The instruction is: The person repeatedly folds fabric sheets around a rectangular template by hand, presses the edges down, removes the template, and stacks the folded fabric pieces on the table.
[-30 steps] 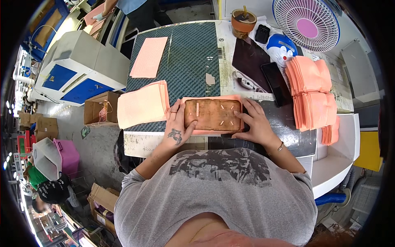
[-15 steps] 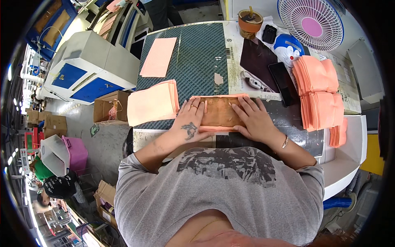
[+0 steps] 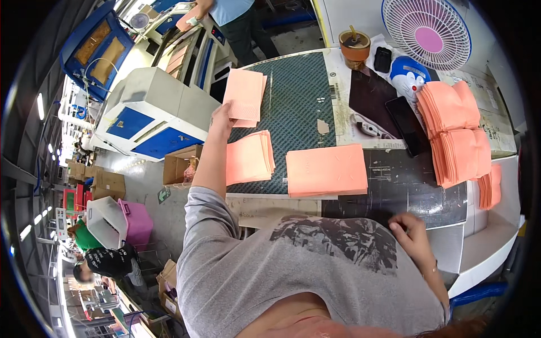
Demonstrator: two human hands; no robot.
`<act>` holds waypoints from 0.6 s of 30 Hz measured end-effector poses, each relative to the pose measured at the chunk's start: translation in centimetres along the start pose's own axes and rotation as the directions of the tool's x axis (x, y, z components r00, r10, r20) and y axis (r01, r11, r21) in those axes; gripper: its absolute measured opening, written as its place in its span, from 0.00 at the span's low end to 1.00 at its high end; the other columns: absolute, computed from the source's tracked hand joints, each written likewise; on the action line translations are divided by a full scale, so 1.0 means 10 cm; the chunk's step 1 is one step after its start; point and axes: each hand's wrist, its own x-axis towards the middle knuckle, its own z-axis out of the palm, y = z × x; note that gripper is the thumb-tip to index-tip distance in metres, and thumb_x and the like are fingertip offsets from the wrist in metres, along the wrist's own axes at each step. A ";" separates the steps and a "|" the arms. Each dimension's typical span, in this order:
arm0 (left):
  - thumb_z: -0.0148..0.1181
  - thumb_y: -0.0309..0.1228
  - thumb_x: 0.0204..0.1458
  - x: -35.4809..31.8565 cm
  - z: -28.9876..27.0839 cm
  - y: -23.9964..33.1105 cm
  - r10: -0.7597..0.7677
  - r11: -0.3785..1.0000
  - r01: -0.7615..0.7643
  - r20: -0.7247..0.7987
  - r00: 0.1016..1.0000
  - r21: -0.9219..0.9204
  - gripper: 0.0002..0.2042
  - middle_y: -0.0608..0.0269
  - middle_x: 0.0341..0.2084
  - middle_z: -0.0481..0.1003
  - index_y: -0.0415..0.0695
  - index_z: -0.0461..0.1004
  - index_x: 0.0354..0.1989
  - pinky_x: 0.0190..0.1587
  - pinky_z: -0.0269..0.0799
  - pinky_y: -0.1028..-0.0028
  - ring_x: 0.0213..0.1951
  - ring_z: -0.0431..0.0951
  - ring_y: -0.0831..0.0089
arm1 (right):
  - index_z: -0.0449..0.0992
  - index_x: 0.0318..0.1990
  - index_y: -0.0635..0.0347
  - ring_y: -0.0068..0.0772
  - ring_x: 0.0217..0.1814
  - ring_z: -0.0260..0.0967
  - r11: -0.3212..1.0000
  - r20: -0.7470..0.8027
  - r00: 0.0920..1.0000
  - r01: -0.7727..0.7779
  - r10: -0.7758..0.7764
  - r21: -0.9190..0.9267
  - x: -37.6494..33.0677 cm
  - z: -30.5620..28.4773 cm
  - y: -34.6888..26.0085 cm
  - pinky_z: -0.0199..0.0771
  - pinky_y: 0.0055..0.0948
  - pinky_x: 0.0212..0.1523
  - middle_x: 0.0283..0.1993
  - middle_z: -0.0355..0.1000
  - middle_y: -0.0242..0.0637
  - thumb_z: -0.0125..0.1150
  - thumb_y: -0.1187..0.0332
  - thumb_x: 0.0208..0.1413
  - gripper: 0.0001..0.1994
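Green cutting mat [image 3: 298, 107]: L hand [image 3: 221, 117] fingers pinch pink sheet [image 3: 243, 94]; R hand [image 3: 410, 236] curled, empty.

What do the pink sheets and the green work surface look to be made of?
Pink sheets: thin, matte, probably paper or soft nonwoven; they stack flat with fanned edges. The left hand touches the far pile. Green surface: likely a rubbery cutting mat, with a gridded, dull finish.

left hand [image 3: 221, 117] fingers hidden under pink sheet [image 3: 243, 97], right hand [image 3: 411, 231] blurred, fan [image 3: 426, 31] cut off at top edge
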 end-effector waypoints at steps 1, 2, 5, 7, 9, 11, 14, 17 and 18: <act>0.56 0.34 0.57 0.08 -0.12 0.01 -0.007 0.998 0.009 -0.025 1.000 0.065 0.20 0.42 0.46 0.74 0.27 0.71 0.51 0.44 0.74 0.75 0.46 0.76 0.65 | 0.77 0.32 0.68 0.28 0.24 0.61 0.984 0.052 0.982 -0.179 0.179 -0.014 -0.18 -0.06 0.07 0.63 0.27 0.27 0.24 0.70 0.37 0.59 0.66 0.56 0.11; 0.56 0.35 0.57 0.14 -0.19 0.00 -0.021 0.991 0.027 -0.041 0.999 0.134 0.22 0.43 0.47 0.74 0.27 0.70 0.52 0.46 0.74 0.74 0.47 0.75 0.64 | 0.76 0.29 0.69 0.27 0.22 0.58 0.941 0.107 0.936 -0.329 0.336 -0.076 -0.29 -0.09 0.06 0.61 0.27 0.26 0.21 0.68 0.36 0.58 0.65 0.57 0.13; 0.57 0.36 0.57 0.22 -0.26 -0.02 -0.072 0.958 0.083 -0.048 0.996 0.276 0.24 0.43 0.49 0.73 0.29 0.69 0.55 0.48 0.73 0.72 0.49 0.74 0.62 | 0.75 0.28 0.68 0.27 0.22 0.62 0.874 0.149 0.862 -0.483 0.484 -0.043 -0.55 0.02 0.72 0.63 0.26 0.26 0.20 0.69 0.35 0.56 0.64 0.59 0.14; 0.58 0.37 0.55 0.20 -0.29 0.00 0.113 0.906 -0.066 -0.087 0.990 0.419 0.24 0.44 0.48 0.73 0.31 0.70 0.55 0.50 0.72 0.69 0.49 0.74 0.59 | 0.78 0.38 0.68 0.30 0.32 0.71 0.756 0.074 0.772 -0.635 0.632 0.158 -0.67 0.18 1.68 0.70 0.25 0.34 0.30 0.76 0.39 0.54 0.63 0.62 0.14; 0.60 0.38 0.53 0.03 -0.23 -0.04 0.289 0.812 -0.188 -0.101 0.952 0.552 0.25 0.45 0.48 0.73 0.33 0.71 0.56 0.52 0.72 0.66 0.50 0.75 0.56 | 0.75 0.50 0.67 0.33 0.41 0.73 0.839 -0.227 0.819 -0.461 0.528 0.290 -0.76 0.42 2.54 0.71 0.26 0.43 0.43 0.77 0.44 0.53 0.63 0.63 0.16; 0.61 0.33 0.52 -0.48 0.03 0.11 0.393 0.631 -0.313 0.055 0.918 0.710 0.21 0.49 0.49 0.74 0.36 0.73 0.54 0.51 0.71 0.69 0.49 0.74 0.59 | 0.72 0.56 0.67 0.35 0.48 0.71 0.826 -0.313 0.769 -0.478 0.558 0.300 -0.70 0.53 2.69 0.68 0.27 0.51 0.51 0.75 0.45 0.51 0.61 0.65 0.20; 0.61 0.26 0.49 -1.06 0.09 -0.16 0.645 0.364 -0.747 0.427 0.633 0.557 0.18 0.54 0.48 0.75 0.38 0.74 0.50 0.52 0.70 0.69 0.47 0.75 0.59 | 0.70 0.57 0.68 0.39 0.46 0.71 0.789 -0.355 0.742 -0.370 0.569 0.490 -0.85 0.89 3.24 0.68 0.31 0.50 0.49 0.75 0.47 0.48 0.56 0.66 0.23; 0.63 0.21 0.43 -1.85 0.13 -0.41 0.621 0.322 -0.879 0.622 0.477 0.352 0.14 0.60 0.41 0.77 0.41 0.77 0.42 0.49 0.69 0.70 0.43 0.75 0.64 | 0.68 0.58 0.68 0.41 0.45 0.70 0.742 -0.257 0.714 -0.528 0.651 0.413 -0.99 0.92 3.37 0.68 0.33 0.49 0.48 0.74 0.48 0.47 0.55 0.66 0.24; 0.63 0.21 0.43 -2.04 0.12 -0.50 0.577 0.318 -0.896 0.687 0.442 0.310 0.13 0.61 0.39 0.77 0.42 0.78 0.39 0.48 0.69 0.70 0.41 0.74 0.65 | 0.67 0.58 0.68 0.42 0.45 0.70 0.710 -0.212 0.689 -0.600 0.693 0.370 -1.03 0.92 3.40 0.67 0.34 0.49 0.48 0.73 0.49 0.46 0.54 0.66 0.25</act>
